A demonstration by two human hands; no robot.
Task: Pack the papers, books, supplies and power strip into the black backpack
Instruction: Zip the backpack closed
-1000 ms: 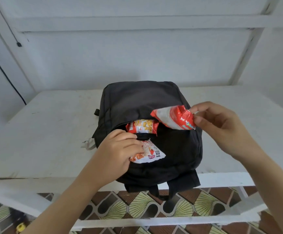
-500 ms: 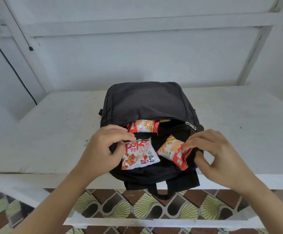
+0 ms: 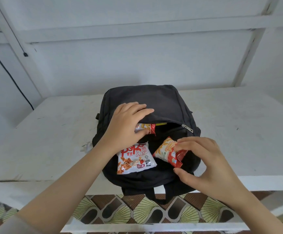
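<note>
While left grip (image 3: 127, 125) clasps the unzipped black backpack (image 3: 162, 102), right grip (image 3: 205, 159) pinches a packet (image 3: 164, 152).

So it's a plain white table (image 3: 238, 132), pretty scuffed, with little dark marks and specks scattered over the top, and its far side is pushed up against the wall. The only big thing sitting on it is the backpack (image 3: 145, 100), lying flat around the middle and close to the front. Its near end pokes out past the edge, so the straps (image 3: 159, 198) hang down below. There's a small white thing (image 3: 86, 146) tucked against its left side, honestly can't tell what.
</note>
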